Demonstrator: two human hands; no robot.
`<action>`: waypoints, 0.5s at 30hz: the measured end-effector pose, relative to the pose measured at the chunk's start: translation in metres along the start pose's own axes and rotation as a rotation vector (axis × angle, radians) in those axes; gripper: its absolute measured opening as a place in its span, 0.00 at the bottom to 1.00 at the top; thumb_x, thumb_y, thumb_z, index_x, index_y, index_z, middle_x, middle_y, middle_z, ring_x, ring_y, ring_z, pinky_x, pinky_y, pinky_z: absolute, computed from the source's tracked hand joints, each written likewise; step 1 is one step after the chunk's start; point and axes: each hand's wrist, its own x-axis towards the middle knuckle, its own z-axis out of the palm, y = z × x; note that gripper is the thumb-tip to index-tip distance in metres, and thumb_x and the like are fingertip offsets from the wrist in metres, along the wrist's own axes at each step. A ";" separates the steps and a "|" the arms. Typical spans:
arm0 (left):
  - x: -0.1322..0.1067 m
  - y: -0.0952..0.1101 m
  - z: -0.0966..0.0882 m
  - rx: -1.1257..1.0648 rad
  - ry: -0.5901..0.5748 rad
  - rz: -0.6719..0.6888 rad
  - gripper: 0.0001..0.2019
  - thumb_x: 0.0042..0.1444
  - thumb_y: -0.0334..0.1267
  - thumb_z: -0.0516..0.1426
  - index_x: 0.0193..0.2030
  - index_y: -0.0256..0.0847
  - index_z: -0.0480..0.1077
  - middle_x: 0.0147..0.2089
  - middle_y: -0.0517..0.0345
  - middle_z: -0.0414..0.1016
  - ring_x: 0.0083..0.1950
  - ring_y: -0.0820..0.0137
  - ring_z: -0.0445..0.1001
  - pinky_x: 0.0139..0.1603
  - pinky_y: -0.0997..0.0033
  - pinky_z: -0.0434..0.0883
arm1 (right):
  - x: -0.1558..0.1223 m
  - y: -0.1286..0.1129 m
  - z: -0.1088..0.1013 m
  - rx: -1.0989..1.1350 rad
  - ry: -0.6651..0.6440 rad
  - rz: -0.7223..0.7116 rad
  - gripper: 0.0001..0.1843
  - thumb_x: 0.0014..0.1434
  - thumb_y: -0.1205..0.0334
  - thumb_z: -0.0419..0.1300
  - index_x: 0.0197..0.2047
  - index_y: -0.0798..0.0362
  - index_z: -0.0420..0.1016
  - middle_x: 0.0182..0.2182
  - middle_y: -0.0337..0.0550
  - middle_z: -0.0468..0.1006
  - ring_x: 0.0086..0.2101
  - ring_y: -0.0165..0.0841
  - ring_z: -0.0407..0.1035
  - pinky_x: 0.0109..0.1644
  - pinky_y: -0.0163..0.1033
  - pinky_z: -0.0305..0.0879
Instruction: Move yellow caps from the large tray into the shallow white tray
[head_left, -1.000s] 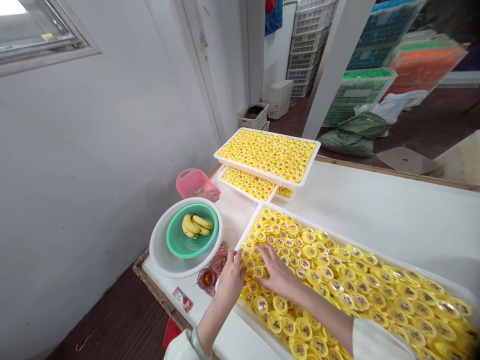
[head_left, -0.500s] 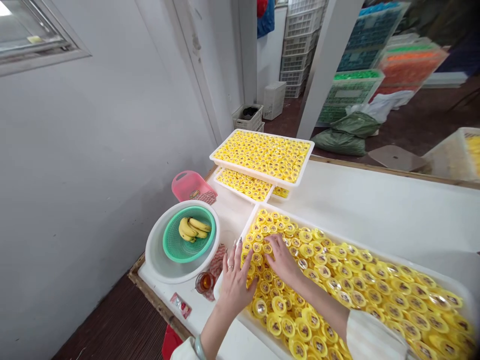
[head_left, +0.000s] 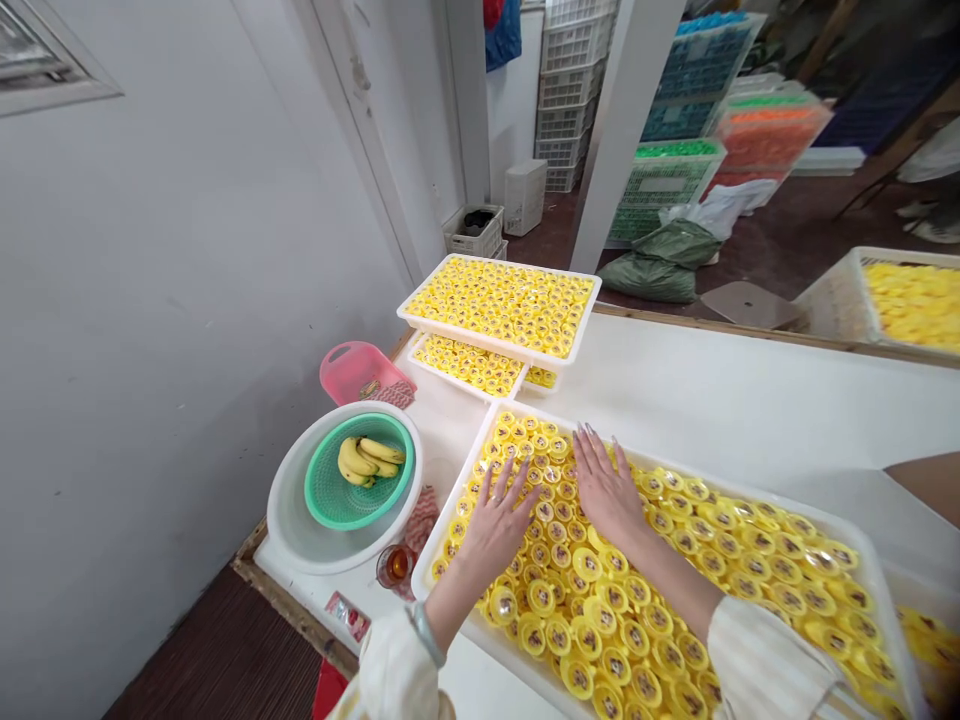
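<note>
A long white tray (head_left: 750,487) full of small round yellow plastic pieces (head_left: 600,612) lies in front of me, each piece with a picture in its middle. My left hand (head_left: 498,520) rests flat on the pieces near the tray's left end, fingers spread. Farther right, close to the far rim, my right hand (head_left: 606,490) lies on the pieces with its fingers stretched out. Neither hand grips a piece. Under my palms and fingers the pieces are hidden. At the left end the pieces lie flat and close together; nearer me and to the right they are heaped loosely.
Stacked trays (head_left: 499,305) of yellow pieces stand beyond mine. To the left are a white basin (head_left: 289,500) with a green basket (head_left: 321,490) of bananas (head_left: 367,460), a pink scoop-like container (head_left: 360,370), and a glass of brown liquid (head_left: 395,567). Another person's arm (head_left: 930,485) shows at right.
My left hand has moved from the tray's left rim onto the pieces. My right hand has shifted right and flattened, fingers now straight. The camera view has turned slightly right.
</note>
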 end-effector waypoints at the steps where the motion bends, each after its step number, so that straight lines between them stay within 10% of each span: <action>1: 0.016 -0.001 0.002 0.005 -0.021 0.057 0.24 0.65 0.36 0.49 0.67 0.47 0.57 0.75 0.54 0.46 0.75 0.55 0.39 0.71 0.43 0.49 | 0.003 0.004 0.002 0.001 0.005 0.010 0.43 0.60 0.73 0.42 0.72 0.60 0.21 0.71 0.53 0.43 0.69 0.44 0.37 0.71 0.62 0.29; 9: 0.082 -0.004 0.014 0.005 -0.027 0.059 0.25 0.60 0.25 0.45 0.64 0.37 0.63 0.71 0.42 0.56 0.74 0.50 0.47 0.68 0.36 0.52 | -0.006 -0.017 -0.031 0.004 0.032 0.173 0.40 0.64 0.65 0.44 0.73 0.56 0.24 0.71 0.55 0.38 0.69 0.49 0.33 0.67 0.68 0.38; 15: 0.066 -0.004 -0.009 -0.110 0.115 0.052 0.20 0.64 0.31 0.45 0.57 0.40 0.70 0.73 0.45 0.50 0.74 0.44 0.42 0.67 0.31 0.49 | -0.141 0.009 -0.086 0.011 0.266 0.293 0.39 0.66 0.59 0.45 0.72 0.48 0.26 0.71 0.48 0.44 0.69 0.45 0.34 0.68 0.61 0.47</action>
